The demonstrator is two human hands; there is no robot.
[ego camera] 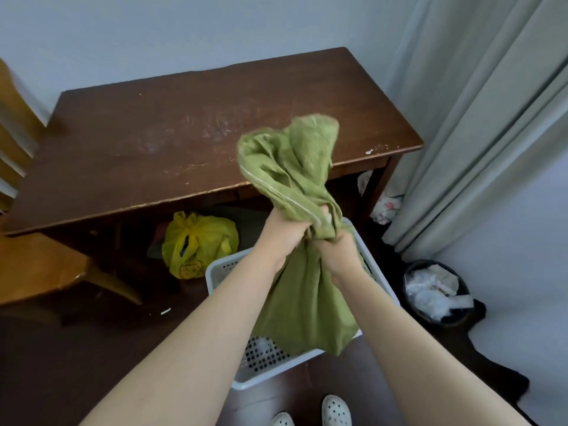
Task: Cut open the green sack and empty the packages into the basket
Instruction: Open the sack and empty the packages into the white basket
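Note:
A green woven sack (295, 176) hangs bunched in the air over a white perforated basket (267, 361) on the floor. My left hand (284, 233) and my right hand (339, 252) both grip the sack at its gathered middle, side by side. The upper part of the sack flops up and forward above my hands, and its lower part (307, 312) droops down into the basket. The sack and my arms cover most of the basket's inside. No packages can be made out.
A dark wooden table (184, 133) stands against the wall just beyond the basket. Under it lies a yellow plastic bag (196, 241). A black bin (436, 293) full of rubbish sits at the right by a pale curtain (479, 118). A wooden chair (33, 265) is at the left.

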